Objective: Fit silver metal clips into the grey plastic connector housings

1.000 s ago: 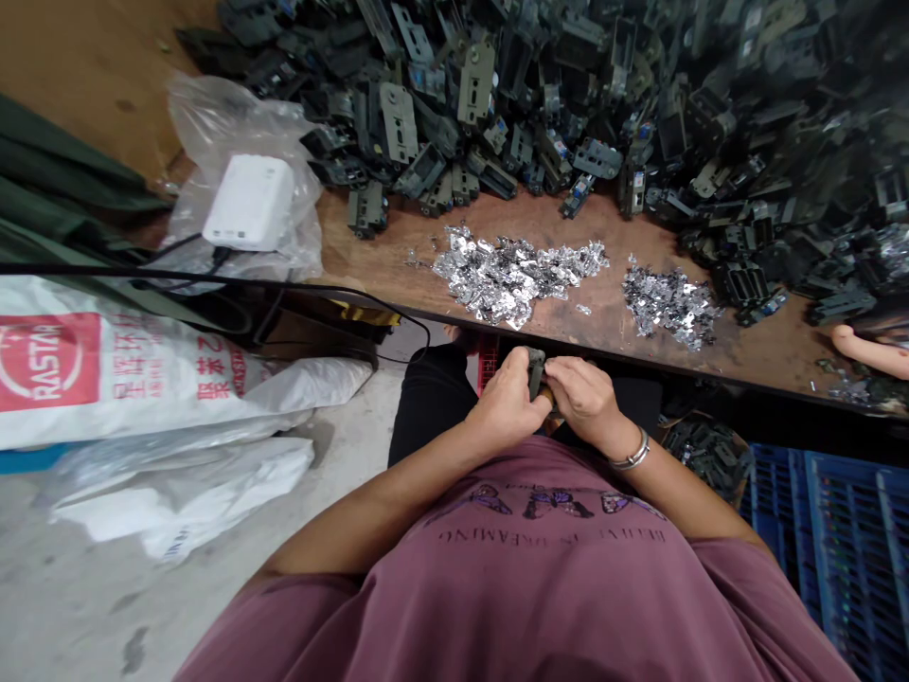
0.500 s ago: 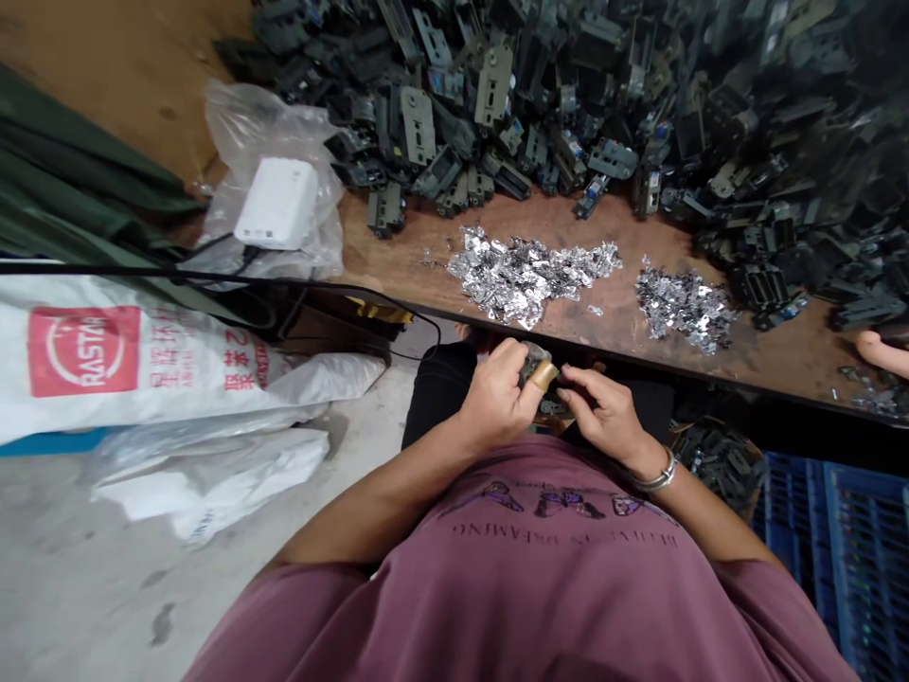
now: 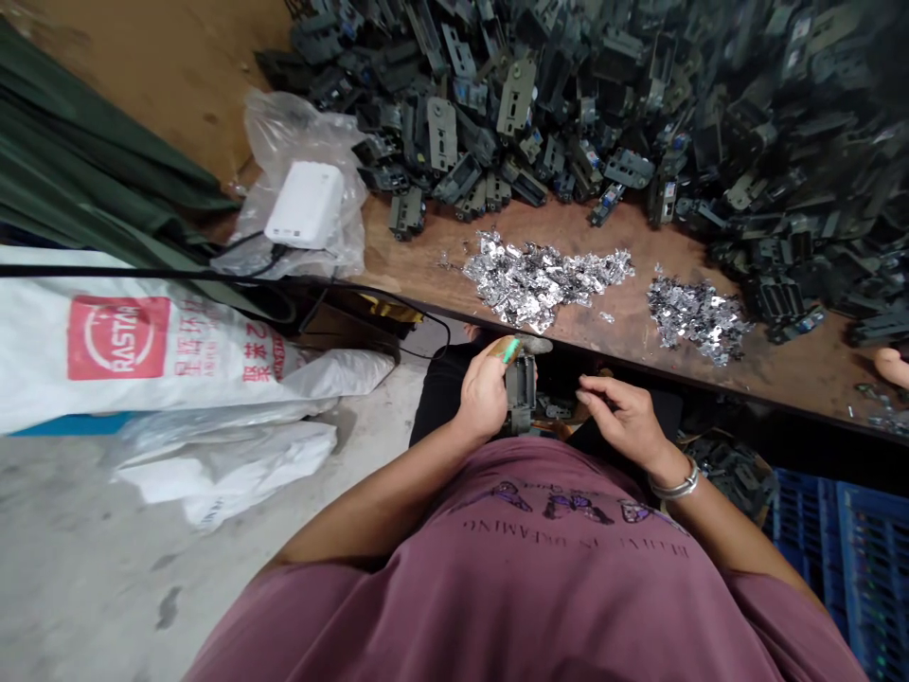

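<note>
My left hand (image 3: 484, 390) is wrapped round a dark grey plastic housing (image 3: 522, 393) with an open hollow side, held upright over my lap below the table edge. A yellowish cover with a bright green spot sits on a finger of this hand. A grey rounded piece (image 3: 534, 345) shows at the housing's top; whether it is part of it I cannot tell. To the right, apart from the housing, my right hand (image 3: 625, 417) has thumb and forefinger brought close together; anything between the tips is too small to make out.
Shiny metal pieces form a larger pile (image 3: 532, 279) and a smaller pile (image 3: 700, 313) on the wooden table (image 3: 418, 275). Behind them lies a big heap of dark housings (image 3: 568, 114). A white box (image 3: 305, 204) with a cable stands left. Another person's finger (image 3: 891, 367) shows at right.
My right hand has moved right, away from my left hand. The housing has turned more into view in my left hand. The whole view has shifted slightly.
</note>
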`<state>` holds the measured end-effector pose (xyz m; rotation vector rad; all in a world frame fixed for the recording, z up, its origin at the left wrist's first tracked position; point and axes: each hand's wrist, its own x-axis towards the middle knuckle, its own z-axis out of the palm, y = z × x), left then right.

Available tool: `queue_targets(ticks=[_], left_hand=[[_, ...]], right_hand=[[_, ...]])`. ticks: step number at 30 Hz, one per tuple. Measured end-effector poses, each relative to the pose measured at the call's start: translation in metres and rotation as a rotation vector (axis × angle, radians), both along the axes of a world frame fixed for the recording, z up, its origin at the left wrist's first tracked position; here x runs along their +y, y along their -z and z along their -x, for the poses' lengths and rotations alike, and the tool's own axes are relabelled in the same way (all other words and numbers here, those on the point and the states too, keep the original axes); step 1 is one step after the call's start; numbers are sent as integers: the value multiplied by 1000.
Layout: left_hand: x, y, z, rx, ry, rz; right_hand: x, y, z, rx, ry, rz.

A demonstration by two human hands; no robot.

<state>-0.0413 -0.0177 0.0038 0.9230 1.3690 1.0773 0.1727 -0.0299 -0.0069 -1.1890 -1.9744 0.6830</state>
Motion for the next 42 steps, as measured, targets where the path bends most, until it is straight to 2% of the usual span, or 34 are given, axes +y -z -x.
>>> queue_targets(ticks=[3,7,9,12,14,18,21,24,27,29,32,34,35,36,37,39,41,42], left_hand=[[2,-3,-3,-183,88,27],[10,-8,-3,23,374,-54],[15,-3,-4,147,494,-65],[23,19,-7,276,662,-30],[28,38,-11,348,700,-21],[35,67,-23,522,607,-127],[35,73,-33,596,635,-78],[33,67,-37,521,719,-122],[32,56,-32,313,766,-148],[32,48,-26,139,687,-110],[37,36,-17,-105,474,4],[40,29,-16,-284,377,101],[41,26,-17,-383,357,153],[42,23,-19,-467,361,208],[41,21,-22,-528,393,265],[38,18,-29,-569,523,374],[33,17,-35,-556,639,441],[30,16,-37,-547,663,453]], right_hand=[[11,-6,-13,9,38,79],[50,-10,-34,56,140,143],[81,-8,-44,83,188,150],[139,-4,-58,68,263,114],[178,-4,-65,-49,351,85],[240,-8,-69,-344,539,73],[270,-10,-64,-487,672,121],[285,-9,-59,-542,733,166],[281,-8,-60,-529,723,136],[265,-9,-66,-458,696,69],[219,-13,-75,-187,548,-15],[177,-18,-74,76,338,142],[154,-20,-70,93,270,204],[133,-23,-64,104,203,253],[113,-26,-56,146,74,334],[82,-32,-39,139,-167,447],[68,-36,-28,82,-278,480],[68,-37,-26,35,-268,451]])
